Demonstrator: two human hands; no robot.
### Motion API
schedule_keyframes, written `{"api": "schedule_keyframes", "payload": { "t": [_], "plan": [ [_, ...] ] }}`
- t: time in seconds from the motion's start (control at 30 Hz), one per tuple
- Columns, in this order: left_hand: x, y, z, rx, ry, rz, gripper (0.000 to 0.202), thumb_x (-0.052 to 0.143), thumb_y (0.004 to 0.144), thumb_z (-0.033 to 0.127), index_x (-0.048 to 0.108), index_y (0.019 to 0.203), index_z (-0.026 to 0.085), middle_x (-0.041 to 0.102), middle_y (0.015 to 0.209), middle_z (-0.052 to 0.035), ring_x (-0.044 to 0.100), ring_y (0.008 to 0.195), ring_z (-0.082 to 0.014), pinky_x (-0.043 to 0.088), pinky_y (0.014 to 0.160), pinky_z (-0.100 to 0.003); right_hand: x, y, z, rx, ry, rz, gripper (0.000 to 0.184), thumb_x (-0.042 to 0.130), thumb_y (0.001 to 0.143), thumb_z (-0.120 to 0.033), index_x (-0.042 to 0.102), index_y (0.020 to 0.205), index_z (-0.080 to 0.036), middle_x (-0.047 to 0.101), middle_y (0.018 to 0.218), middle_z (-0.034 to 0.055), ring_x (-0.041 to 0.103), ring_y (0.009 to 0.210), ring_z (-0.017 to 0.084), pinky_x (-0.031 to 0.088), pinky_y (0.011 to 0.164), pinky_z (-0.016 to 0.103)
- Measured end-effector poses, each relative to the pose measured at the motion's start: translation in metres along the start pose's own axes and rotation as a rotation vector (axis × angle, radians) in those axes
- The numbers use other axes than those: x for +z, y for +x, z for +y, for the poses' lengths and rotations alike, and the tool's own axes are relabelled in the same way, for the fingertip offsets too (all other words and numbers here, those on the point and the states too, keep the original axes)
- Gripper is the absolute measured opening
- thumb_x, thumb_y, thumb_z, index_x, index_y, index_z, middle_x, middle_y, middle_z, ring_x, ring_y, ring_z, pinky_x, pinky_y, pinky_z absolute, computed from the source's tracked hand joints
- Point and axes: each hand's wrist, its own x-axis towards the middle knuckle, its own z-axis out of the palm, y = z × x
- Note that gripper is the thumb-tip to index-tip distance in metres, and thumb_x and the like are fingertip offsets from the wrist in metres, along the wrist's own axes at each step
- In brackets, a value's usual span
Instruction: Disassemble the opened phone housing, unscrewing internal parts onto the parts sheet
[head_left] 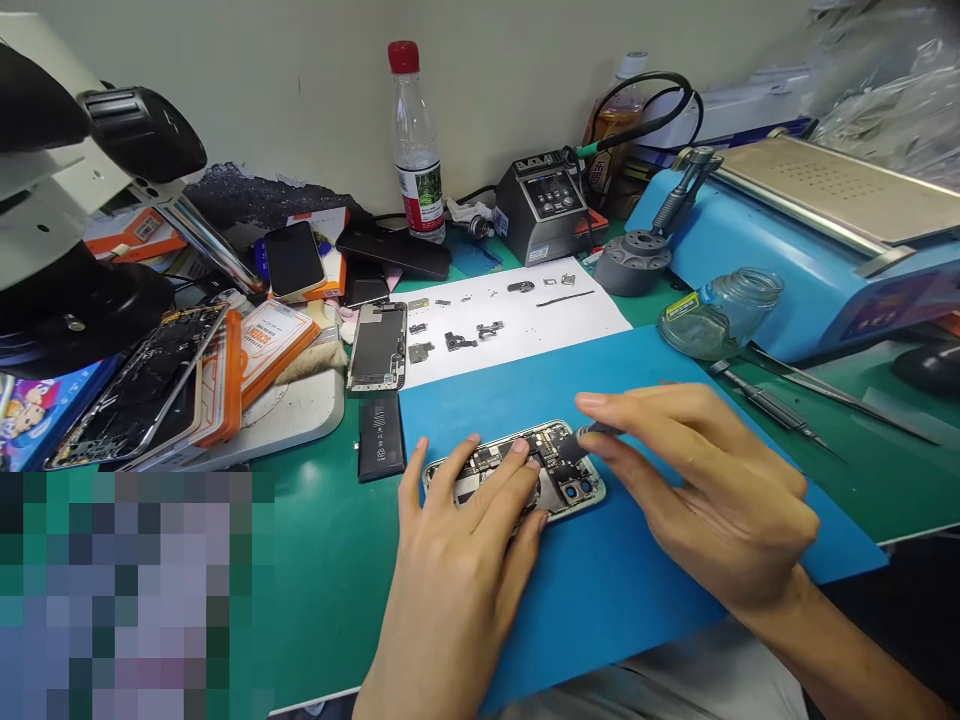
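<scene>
An opened smartphone (555, 490) lies on the blue mat, its circuit board and two camera lenses showing. My left hand (457, 550) is spread over it, fingertips on the board and far edge and thumb by the near edge, holding it down. Between thumb and forefinger, my right hand (697, 480) pinches a slim dark grey piece (581, 440) above the phone's right end; its kind is hard to make out. A black phone battery (380, 440) lies left of the mat. Beyond it, a detached phone screen (377, 345) rests beside several small parts (460, 342) on white paper.
A microscope (52, 200) overhangs the left, above phone boxes (270, 340). Behind stand a water bottle (420, 150) and a soldering station (544, 205). To the right are a glass jar (724, 310), tweezers (847, 395), a pen-like tool (776, 408) and a blue machine (787, 270).
</scene>
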Motion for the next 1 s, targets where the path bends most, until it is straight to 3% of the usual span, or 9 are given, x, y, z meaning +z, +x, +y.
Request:
{"api": "schedule_keyframes", "payload": {
  "t": [0.23,0.43,0.7,0.8,1.0],
  "plan": [
    [-0.0004,-0.0016,0.0009,0.070,0.070,-0.023,0.038,0.056,0.116,0.027,0.065,0.152,0.036,0.066,0.161,0.0119,0.062,0.145,-0.0333,0.025,0.134,-0.065,0.0006,0.0024,0.0027,0.005,0.073,-0.034,0.072,0.073,0.096,0.001,0.064,0.157,-0.037,0.078,0.132,0.0029,0.077,0.112,0.023,0.066,0.096,0.040],
    [-0.0017,-0.0030,0.0005,0.121,0.128,-0.074,0.038,0.055,0.116,0.026,0.071,0.148,0.039,0.064,0.164,0.0059,0.060,0.149,-0.0415,0.035,0.127,-0.081,-0.0009,0.0042,0.0029,0.037,0.081,-0.009,0.067,0.073,0.098,-0.001,0.068,0.151,-0.041,0.080,0.127,0.0013,0.078,0.109,0.023,0.065,0.092,0.041],
    [-0.0002,-0.0036,-0.0035,0.187,0.142,-0.095,0.042,0.058,0.115,0.028,0.067,0.154,0.039,0.062,0.167,-0.0033,0.055,0.156,-0.0439,0.041,0.124,-0.086,-0.0010,0.0039,0.0037,-0.031,0.123,-0.044,0.059,0.069,0.096,0.007,0.069,0.146,-0.025,0.079,0.129,0.0057,0.075,0.116,0.020,0.061,0.097,0.038],
    [0.0003,-0.0046,-0.0021,0.181,0.129,-0.084,0.040,0.057,0.116,0.029,0.068,0.153,0.039,0.064,0.165,-0.0039,0.053,0.158,-0.0436,0.037,0.125,-0.088,-0.0013,0.0058,0.0035,-0.057,0.068,-0.018,0.054,0.070,0.097,0.007,0.070,0.142,-0.021,0.081,0.118,0.0047,0.074,0.106,0.018,0.059,0.096,0.036],
    [0.0010,-0.0059,-0.0046,0.192,0.127,-0.082,0.043,0.056,0.116,0.027,0.065,0.156,0.041,0.061,0.167,-0.0032,0.051,0.160,-0.0423,0.038,0.122,-0.090,0.0010,0.0069,0.0053,0.005,0.069,-0.006,0.058,0.072,0.098,0.003,0.070,0.145,-0.031,0.079,0.114,0.0023,0.072,0.101,0.018,0.060,0.090,0.034]
  ]
}}
